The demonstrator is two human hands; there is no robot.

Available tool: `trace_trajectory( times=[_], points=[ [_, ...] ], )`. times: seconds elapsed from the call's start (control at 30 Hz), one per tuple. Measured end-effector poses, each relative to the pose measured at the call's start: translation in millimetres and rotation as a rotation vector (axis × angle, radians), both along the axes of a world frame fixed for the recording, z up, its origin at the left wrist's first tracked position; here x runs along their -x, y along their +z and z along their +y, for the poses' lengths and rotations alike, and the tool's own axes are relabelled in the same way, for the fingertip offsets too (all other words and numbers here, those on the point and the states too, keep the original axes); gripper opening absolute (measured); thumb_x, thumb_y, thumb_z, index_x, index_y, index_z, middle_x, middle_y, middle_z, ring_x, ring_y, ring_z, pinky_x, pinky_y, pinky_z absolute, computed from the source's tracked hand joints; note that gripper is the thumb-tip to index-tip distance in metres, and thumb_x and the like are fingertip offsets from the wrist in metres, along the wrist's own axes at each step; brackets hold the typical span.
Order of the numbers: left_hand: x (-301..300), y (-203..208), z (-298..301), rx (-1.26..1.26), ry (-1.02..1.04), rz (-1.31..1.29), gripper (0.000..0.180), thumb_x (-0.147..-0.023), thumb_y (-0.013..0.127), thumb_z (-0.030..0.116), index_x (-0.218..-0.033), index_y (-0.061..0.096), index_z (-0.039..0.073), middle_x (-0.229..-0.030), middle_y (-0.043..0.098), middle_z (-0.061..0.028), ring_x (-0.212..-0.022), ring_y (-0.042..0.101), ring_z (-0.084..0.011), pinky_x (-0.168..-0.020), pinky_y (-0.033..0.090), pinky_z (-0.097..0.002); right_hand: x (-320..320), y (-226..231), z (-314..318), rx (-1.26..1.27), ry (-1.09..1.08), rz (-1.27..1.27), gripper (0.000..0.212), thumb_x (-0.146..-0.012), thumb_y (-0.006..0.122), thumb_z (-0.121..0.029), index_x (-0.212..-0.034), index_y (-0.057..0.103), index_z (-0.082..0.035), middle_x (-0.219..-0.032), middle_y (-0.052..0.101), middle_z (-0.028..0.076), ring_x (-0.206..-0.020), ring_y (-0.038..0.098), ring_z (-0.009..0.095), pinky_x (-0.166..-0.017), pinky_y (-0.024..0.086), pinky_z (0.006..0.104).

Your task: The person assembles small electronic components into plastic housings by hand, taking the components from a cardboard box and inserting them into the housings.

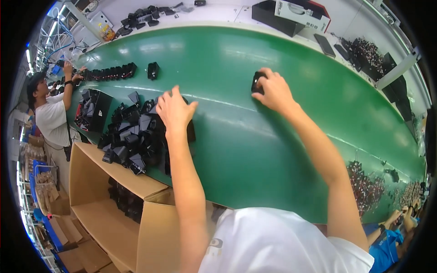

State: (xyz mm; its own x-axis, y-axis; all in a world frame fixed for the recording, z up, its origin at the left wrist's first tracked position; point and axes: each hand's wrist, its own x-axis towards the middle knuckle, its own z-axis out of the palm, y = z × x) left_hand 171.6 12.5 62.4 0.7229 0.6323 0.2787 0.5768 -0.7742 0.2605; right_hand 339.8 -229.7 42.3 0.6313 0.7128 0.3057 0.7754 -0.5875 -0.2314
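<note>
On the green tabletop, my right hand [276, 92] is closed around a small black plastic housing [256, 85], its thumb and fingers on the part's sides. My left hand [175, 110] hovers at the right edge of a heap of black angular plastic parts [127, 132], thumb and fingers spread. No part shows between those fingers, though some lie beneath the palm. Beyond the heap, a single black housing [153, 71] stands apart, to the right of a long row of similar housings [107, 74].
A black box [101, 111] of parts stands left of the heap. An open cardboard box [109, 170] with black parts inside sits at the table's near edge. Bundles of thin wires [364, 184] lie at right. Co-workers [52, 109] are at far left and lower right.
</note>
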Motion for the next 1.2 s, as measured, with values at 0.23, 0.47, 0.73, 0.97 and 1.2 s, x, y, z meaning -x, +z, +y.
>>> trace_trajectory(
  times=[0.23,0.47,0.73,0.97,1.2],
  points=[
    [-11,-22,19,-0.062,0.028,0.269,0.032,-0.081,0.076,0.03,-0.108,0.076,0.013,-0.113,0.072,-0.0112,-0.122,0.056,-0.0344,-0.105,0.04,-0.0496,13,-2,-30,0.0,-0.061,-0.018,0.037,-0.076,0.084,-0.028,-0.103,0.07,-0.006,-0.144,0.049,0.013,-0.125,0.05,0.039,-0.104,0.045,0.0468],
    [-15,7,-14,0.223,-0.227,-0.39,0.037,-0.099,0.062,0.032,-0.116,0.066,-0.001,-0.104,0.072,-0.0175,-0.093,0.07,-0.0266,-0.086,0.052,-0.0365,107,55,-194,-0.262,-0.325,0.032,0.034,-0.081,0.08,-0.019,-0.111,0.068,-0.01,-0.13,0.061,0.012,-0.12,0.058,0.034,-0.1,0.049,0.0429],
    [-29,-19,-193,1.587,-0.669,-0.117,0.033,-0.097,0.063,0.018,-0.124,0.053,0.005,-0.104,0.061,-0.0115,-0.067,0.065,-0.0173,-0.055,0.054,-0.0275,179,52,-356,0.071,-0.933,-0.016,0.029,-0.08,0.079,-0.017,-0.106,0.071,-0.006,-0.113,0.068,0.01,-0.101,0.065,0.031,-0.087,0.053,0.0402],
    [-12,-53,-208,1.697,-1.014,-0.004,0.051,-0.087,0.071,0.024,-0.127,0.045,0.006,-0.117,0.059,-0.0154,-0.079,0.067,-0.0233,-0.066,0.054,-0.0311,151,12,-308,0.004,-0.61,0.027,0.019,-0.077,0.076,-0.006,-0.095,0.07,-0.008,-0.103,0.064,0.008,-0.096,0.061,0.031,-0.085,0.05,0.0413],
    [-20,-46,-207,1.875,-1.008,0.057,0.101,-0.067,0.086,0.013,-0.151,0.031,0.009,-0.137,0.05,-0.0188,-0.099,0.064,-0.0267,-0.075,0.054,-0.0326,150,26,-265,-0.383,-0.423,0.312,0.019,-0.08,0.076,0.0,-0.099,0.072,-0.006,-0.099,0.07,0.008,-0.084,0.069,0.023,-0.067,0.054,0.0298]
  ],
)
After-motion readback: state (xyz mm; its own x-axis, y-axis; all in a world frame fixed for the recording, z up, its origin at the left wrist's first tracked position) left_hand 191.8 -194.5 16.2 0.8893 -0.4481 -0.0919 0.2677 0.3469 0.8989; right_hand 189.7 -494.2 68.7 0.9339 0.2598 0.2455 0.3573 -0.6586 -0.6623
